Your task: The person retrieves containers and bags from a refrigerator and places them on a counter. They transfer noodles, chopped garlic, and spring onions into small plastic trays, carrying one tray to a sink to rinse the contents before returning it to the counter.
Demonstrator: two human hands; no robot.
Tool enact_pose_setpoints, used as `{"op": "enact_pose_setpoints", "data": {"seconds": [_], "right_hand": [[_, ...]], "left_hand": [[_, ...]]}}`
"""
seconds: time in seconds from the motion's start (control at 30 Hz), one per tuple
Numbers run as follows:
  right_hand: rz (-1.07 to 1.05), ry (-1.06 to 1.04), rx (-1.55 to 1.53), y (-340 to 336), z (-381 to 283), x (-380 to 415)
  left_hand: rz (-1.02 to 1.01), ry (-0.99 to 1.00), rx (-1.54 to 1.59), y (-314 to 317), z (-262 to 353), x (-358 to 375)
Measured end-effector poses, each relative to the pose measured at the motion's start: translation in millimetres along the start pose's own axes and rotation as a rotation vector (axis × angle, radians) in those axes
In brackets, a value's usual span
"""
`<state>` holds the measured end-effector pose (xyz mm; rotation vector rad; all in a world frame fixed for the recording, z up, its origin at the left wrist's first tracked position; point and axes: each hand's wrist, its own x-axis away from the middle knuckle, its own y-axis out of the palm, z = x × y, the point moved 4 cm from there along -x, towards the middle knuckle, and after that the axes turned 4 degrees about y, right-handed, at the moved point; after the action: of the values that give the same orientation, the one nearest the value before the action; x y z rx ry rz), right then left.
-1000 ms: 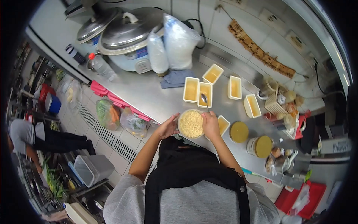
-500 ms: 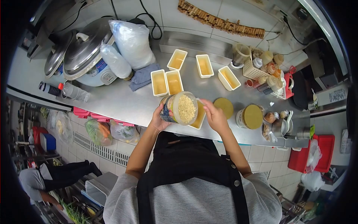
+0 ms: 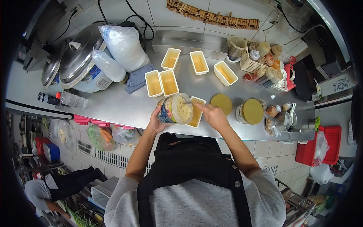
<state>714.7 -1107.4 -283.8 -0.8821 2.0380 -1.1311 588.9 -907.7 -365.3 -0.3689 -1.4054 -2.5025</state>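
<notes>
My left hand [image 3: 155, 122] is wrapped around a clear plastic jar [image 3: 167, 110] with a printed label. The jar tilts to the right, and its mouth shows pale chopped bits [image 3: 184, 109], perhaps garlic. My right hand [image 3: 214, 116] is closed on what looks like a spoon [image 3: 193, 103]; its far end is hidden in the jar. Just under and beside the jar is a cream rectangular tub [image 3: 197, 118] with a yellowish inside, partly covered. Right of it lies a round olive-coloured lid [image 3: 221, 104].
Several similar tubs [image 3: 154, 84] stand farther back on the steel counter [image 3: 121, 108]. A lidded jar [image 3: 249, 112] is at right, near a basket of sauce bottles [image 3: 252, 62]. Large cookers [image 3: 81, 62] and plastic bags [image 3: 126, 47] occupy the left. Another person [image 3: 39, 187] is behind at lower left.
The jar is tipped more to the right, its mouth turned toward the tub. My right hand has stayed close to the jar's mouth with the spoon. The whole view has shifted slightly.
</notes>
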Motion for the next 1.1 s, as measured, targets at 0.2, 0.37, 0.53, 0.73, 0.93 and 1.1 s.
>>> {"op": "enact_pose_setpoints", "data": {"seconds": [0.2, 0.37, 0.53, 0.73, 0.93, 1.1], "right_hand": [[0.139, -0.136, 0.097, 7.6, -11.0, -21.5], [0.031, -0.126, 0.130, 22.5, 7.3, -7.0], [0.003, -0.119, 0.153, 29.9, 14.9, -1.3], [0.006, -0.143, 0.180, 29.9, 17.9, 7.6], [-0.100, -0.154, 0.191, 10.4, 14.3, -4.1], [-0.075, -0.141, 0.243, 9.3, -2.0, -34.3]], "left_hand": [[0.041, -0.008, -0.040, -4.4, -6.6, -0.9], [0.035, 0.014, -0.051, 2.8, -7.2, 0.5], [0.066, 0.019, -0.045, 2.5, -9.6, -1.6], [0.093, 0.026, -0.067, 0.7, -1.2, -1.0], [0.109, 0.014, -0.089, -1.7, 1.4, -0.1], [0.106, 0.016, -0.153, -6.0, 1.7, -8.5]]}}
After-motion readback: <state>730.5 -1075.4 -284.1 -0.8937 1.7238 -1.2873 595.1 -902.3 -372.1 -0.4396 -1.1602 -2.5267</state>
